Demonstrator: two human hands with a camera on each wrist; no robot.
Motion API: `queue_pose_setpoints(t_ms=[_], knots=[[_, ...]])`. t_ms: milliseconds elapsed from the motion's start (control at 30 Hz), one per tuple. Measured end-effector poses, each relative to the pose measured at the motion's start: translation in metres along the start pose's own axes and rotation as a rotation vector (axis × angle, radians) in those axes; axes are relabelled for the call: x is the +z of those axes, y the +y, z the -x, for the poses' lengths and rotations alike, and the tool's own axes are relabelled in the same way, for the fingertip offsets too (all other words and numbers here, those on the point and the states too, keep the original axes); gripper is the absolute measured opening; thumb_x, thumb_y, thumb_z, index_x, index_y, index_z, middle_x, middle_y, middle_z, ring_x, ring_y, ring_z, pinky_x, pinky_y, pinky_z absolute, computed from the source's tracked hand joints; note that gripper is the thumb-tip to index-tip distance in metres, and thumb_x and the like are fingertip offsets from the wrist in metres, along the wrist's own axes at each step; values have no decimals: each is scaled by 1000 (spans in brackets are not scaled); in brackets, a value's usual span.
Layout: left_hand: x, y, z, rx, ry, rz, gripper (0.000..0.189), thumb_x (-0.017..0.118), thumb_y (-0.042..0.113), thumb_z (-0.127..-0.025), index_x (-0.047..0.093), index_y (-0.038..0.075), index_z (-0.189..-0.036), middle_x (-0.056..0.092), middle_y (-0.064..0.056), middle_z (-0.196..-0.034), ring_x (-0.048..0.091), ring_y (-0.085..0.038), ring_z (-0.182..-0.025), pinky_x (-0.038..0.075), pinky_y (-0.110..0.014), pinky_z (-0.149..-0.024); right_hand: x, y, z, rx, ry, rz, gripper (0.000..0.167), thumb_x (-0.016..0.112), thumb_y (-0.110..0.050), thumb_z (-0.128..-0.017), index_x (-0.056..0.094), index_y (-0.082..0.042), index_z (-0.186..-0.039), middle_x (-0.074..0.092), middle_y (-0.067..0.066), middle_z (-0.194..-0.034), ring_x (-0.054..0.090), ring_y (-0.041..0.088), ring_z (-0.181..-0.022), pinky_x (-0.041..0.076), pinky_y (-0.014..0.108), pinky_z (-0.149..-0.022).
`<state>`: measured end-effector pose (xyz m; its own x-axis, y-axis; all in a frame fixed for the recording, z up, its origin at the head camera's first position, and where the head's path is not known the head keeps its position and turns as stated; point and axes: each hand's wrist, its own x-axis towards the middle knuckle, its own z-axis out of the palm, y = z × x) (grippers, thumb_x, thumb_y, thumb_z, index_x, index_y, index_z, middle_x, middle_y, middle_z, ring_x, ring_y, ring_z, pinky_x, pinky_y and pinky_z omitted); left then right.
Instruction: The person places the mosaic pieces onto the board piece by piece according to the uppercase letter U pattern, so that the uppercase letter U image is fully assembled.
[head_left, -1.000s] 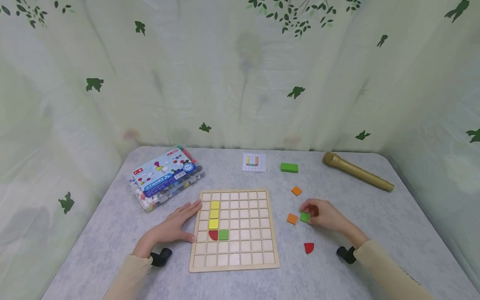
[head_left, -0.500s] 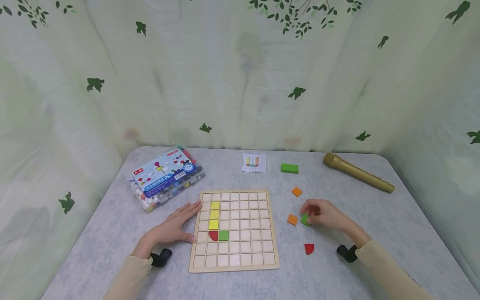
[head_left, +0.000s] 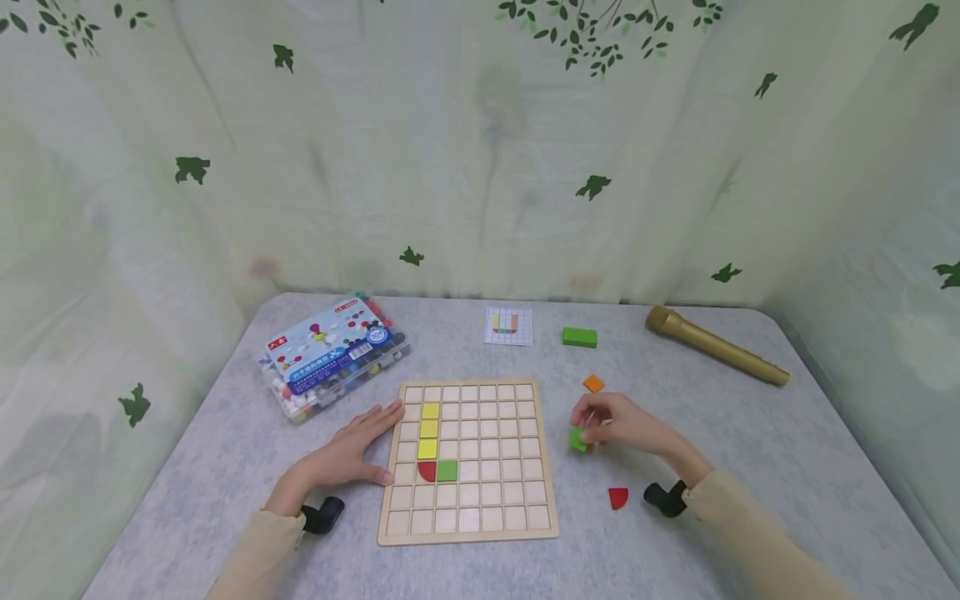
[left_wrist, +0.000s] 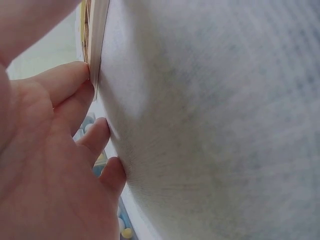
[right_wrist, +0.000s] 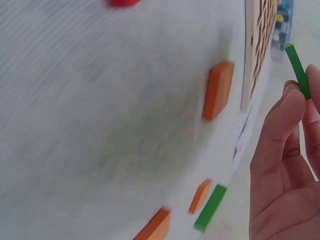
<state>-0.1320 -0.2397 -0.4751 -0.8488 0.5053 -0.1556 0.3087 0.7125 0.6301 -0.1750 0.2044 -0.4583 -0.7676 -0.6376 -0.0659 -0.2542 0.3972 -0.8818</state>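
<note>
My right hand pinches a green square tile between thumb and fingertips, above the table just right of the gridded wooden board. In the right wrist view the green tile shows edge-on, raised off the table. Along the board's left edge rests my left hand, fingers extended, thumb and fingertips touching the frame. On the board lie a column of yellow square tiles, a red quarter-round tile below them and a green square tile beside the red one.
Orange tiles lie under and around the right hand, partly hidden in the head view. A red quarter-round tile lies nearer. Farther back are a pattern card, a green block, a gold microphone-shaped object and a clear case of coloured pieces.
My right hand has lifted the green tile from the table and carried it left toward the board, over an orange tile. My left hand has stayed in place.
</note>
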Motion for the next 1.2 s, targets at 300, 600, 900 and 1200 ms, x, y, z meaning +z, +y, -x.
queue_pose_setpoints(t_ms=[300, 600, 900, 1200], knots=[[0, 0, 0, 2, -1, 4, 99, 76, 40, -79, 21, 4, -152, 14, -16, -158, 4, -44, -142, 8, -67, -107, 31, -23, -33, -60, -107, -46, 10, 67, -4, -86, 63, -5, -95, 60, 3, -85, 56, 18, -68, 50, 31, -57], [0, -1, -1, 12, -2, 14, 98, 76, 40, -79, 21, 3, -152, 14, -16, -158, 4, -44, -141, 8, -67, -106, 64, -42, -65, -98, -190, -5, 13, 64, 3, -84, 64, -7, -93, 60, -1, -83, 56, 12, -68, 49, 26, -57], [1, -5, -1, 22, -1, 19, 99, 76, 41, -79, 21, 4, -152, 14, -16, -158, 4, -44, -141, 7, -68, -105, 93, -52, -87, -60, -218, 107, 19, 66, 7, -80, 65, -11, -87, 61, -2, -77, 52, 10, -65, 43, 22, -60], [0, -3, -1, 20, 1, 20, 98, 76, 40, -79, 22, 3, -152, 14, -16, -158, 4, -44, -141, 7, -68, -106, 107, -60, -97, -96, -227, 229, 19, 68, 6, -81, 64, -12, -85, 59, -8, -76, 50, 4, -68, 44, 19, -63]])
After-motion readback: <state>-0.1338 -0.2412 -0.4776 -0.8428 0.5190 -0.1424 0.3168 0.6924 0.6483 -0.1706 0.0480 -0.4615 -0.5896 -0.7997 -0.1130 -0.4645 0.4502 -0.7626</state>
